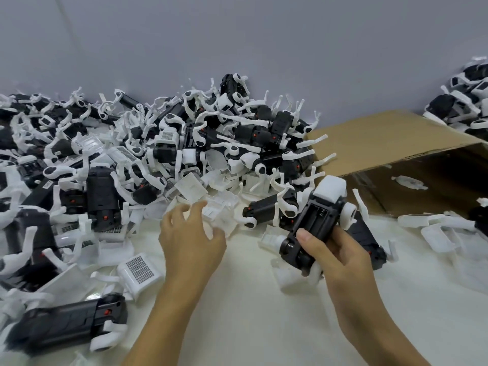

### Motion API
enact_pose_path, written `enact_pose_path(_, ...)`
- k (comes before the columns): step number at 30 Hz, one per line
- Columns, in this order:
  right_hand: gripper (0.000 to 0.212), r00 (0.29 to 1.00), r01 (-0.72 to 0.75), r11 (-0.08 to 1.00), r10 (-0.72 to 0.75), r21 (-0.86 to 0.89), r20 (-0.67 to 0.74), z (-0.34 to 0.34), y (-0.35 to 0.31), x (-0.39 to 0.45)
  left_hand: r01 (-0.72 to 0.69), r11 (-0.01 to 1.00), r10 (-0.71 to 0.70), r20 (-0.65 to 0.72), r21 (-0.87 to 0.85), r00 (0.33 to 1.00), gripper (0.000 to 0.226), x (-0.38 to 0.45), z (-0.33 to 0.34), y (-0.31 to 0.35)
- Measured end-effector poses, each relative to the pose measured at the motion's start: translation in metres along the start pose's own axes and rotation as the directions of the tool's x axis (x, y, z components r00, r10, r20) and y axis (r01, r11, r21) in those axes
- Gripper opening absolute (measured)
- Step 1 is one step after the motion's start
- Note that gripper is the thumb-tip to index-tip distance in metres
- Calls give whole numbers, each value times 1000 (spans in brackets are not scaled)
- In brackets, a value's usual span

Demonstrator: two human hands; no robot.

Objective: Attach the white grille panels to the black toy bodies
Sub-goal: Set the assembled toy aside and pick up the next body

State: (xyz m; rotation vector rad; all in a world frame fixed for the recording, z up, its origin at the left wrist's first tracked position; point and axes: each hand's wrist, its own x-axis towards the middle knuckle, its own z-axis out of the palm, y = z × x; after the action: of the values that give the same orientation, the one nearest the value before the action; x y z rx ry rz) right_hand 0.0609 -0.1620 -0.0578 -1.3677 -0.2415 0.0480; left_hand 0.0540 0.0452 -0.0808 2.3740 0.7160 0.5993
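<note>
Bare white worktop (245, 313) lies open between the forearms; a heap of toy bodies (163, 143) blocks the left and far side, a cardboard box (390, 143) the right.

Black toy bodies (101, 196) with red buttons, white grille panels (140, 268) with grey mesh pattern, brown cardboard box (383, 138), cream desk (250, 299).

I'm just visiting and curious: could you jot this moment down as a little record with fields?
Right hand: grips a black toy body
Left hand: fingers spread, reaching over the loose white grille panels
Pile: black-and-white toy parts heaped behind
Cardboard box: lying open at right
Surface: white
</note>
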Motion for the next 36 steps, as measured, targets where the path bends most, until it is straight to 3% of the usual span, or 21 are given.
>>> enact_pose_path(2, 32, 1000, -12, 1000, 12, -2, -2, -1, 1, 0, 21, 981, -38, 86, 193, 996, 57, 1, 3, -7)
enact_pose_path(3, 36, 1000, -19, 1000, 19, -11, 2, 0, 1, 0, 10, 982, -26, 82, 189, 996, 54, 1, 2, -8)
enact_pose_path(5, 36, 1000, -22, 999, 23, -27, 11, 0, 1, 0, -41, 999, 42, -17, 20, 999, 43, 2, 1, -9)
enact_pose_path(7, 30, 1000, -11, 1000, 12, -29, 13, 0, 0, 1, -80, 958, 46, -129, -275, 991, 34, 3, -2, -2)
enact_pose_path(8, 28, 1000, -8, 1000, 8, -27, 11, 0, 0, 1, -72, 873, 6, -139, -482, 990, 30, 3, -5, 3)
enact_pose_path(10, 27, 1000, -9, 1000, 9, -20, 8, -1, 0, 2, 10, 538, -71, -33, -843, 997, 27, -1, -12, 17)
enact_pose_path(12, 26, 1000, -10, 1000, 10, -26, 7, -2, 1, 3, 161, 171, -40, 157, -972, 987, 28, -7, -17, 30)
enact_pose_path(13, 25, 1000, -7, 999, 7, -32, 8, -2, 2, 3, 228, 41, 15, 229, -973, 973, 23, -11, -18, 34)
enact_pose_path(15, 24, 1000, 12, 998, -12, -55, 11, 0, 3, 2, 327, -86, 127, 315, -941, 941, 26, -18, -16, 41)
enact_pose_path(17, 22, 999, 35, 996, -34, -81, 20, 1, 2, 2, 401, -146, 231, 363, -904, 903, 53, -24, -14, 46)
enact_pose_path(19, 18, 998, 57, 992, -54, -112, 29, 2, 1, 1, 467, -190, 306, 399, -864, 864, 72, -29, -13, 48)
enact_pose_path(22, 18, 997, 77, 986, -72, -149, 38, 2, 1, 1, 492, -207, 359, 402, -845, 842, 66, -33, -13, 50)
enact_pose_path(26, 23, 996, 85, 983, -79, -161, 41, 2, 2, 1, 423, -116, 279, 379, -899, 882, 35, -33, -9, 48)
enact_pose_path(30, 22, 997, 79, 986, -74, -147, 38, 0, 3, 2, 309, 4, 179, 305, -951, 936, 51, -28, -10, 48)
enact_pose_path(32, 23, 996, 78, 986, -72, -148, 46, 1, 3, 2, 277, 87, 157, 287, -957, 945, 41, -26, -11, 47)
enact_pose_path(34, 23, 995, 84, 984, -76, -156, 57, 1, 3, 1, 275, 97, 147, 287, -957, 947, 36, -27, -11, 48)
enact_pose_path(36, 23, 995, 87, 982, -78, -165, 63, 1, 4, 1, 276, 42, 144, 279, -960, 949, 38, -27, -9, 46)
